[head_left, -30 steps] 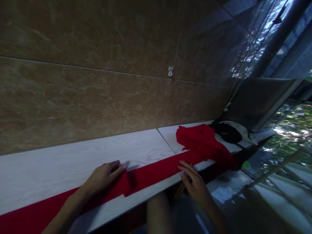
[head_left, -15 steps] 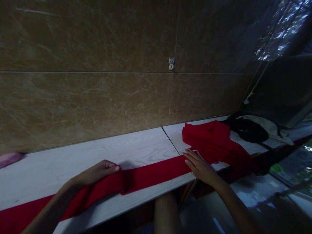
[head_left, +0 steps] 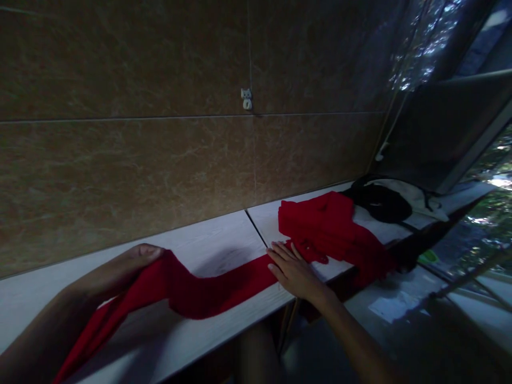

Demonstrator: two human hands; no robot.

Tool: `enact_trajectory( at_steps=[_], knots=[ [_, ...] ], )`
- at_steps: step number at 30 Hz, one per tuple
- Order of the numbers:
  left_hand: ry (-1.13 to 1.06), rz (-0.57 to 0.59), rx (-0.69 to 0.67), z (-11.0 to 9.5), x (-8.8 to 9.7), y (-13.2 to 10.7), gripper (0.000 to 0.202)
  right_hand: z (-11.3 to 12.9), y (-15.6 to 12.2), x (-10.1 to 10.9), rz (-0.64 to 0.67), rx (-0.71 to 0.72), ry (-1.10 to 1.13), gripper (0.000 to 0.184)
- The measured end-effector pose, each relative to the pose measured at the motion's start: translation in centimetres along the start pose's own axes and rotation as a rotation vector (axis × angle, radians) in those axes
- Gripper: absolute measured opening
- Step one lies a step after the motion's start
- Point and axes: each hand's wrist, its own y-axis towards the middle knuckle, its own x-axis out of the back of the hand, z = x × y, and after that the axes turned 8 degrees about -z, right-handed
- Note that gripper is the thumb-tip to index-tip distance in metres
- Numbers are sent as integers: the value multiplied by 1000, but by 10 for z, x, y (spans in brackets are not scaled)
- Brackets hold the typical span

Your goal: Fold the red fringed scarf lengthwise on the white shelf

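A long red strip of cloth, like a scarf (head_left: 236, 285), runs along the front of a white wood-grain table (head_left: 200, 234). My left hand (head_left: 140, 261) grips it and holds a stretch of it up off the surface, so it sags in a curve towards the right. Behind that hand the rest trails down to the lower left. My right hand (head_left: 294, 269) lies flat on the strip's right end with its fingers spread, pressing it to the table. Just beyond my right fingertips sits a heap of folded red cloth (head_left: 320, 221).
Farther right lie a black item (head_left: 382, 202) and a white cloth item (head_left: 424, 200). A brown tiled wall (head_left: 140, 170) with a small white cat-shaped hook (head_left: 247, 100) rises behind the table. A dark panel (head_left: 444, 138) stands at the right end; part of the red heap hangs over the front edge.
My left hand has lifted the red scarf higher off the table and moved left. My right hand still lies on its right end. The view has turned somewhat to the right.
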Motion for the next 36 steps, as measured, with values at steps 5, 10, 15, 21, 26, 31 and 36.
enact_trajectory(
  at_steps=[5,10,15,21,26,31,36],
  knots=[
    [-203,294,35,-47,-51,31,66,-24,-8,0,-133,-14,82,49],
    [-219,455,47,-78,-97,63,69,-53,-27,5,-114,-35,64,51],
    [-210,655,83,-91,-150,88,64,-53,-29,9,-58,-54,7,51],
    [-191,763,149,-77,-201,111,65,-58,-26,10,-32,-46,-8,52],
    [-225,759,186,-65,-215,116,66,-63,-28,6,-68,-35,-2,52],
    [-174,724,71,-62,-215,115,62,-63,-27,5,-58,-44,-8,53],
    [-124,715,-3,-64,-215,108,52,-62,-26,4,-60,-54,-5,53]
  ],
)
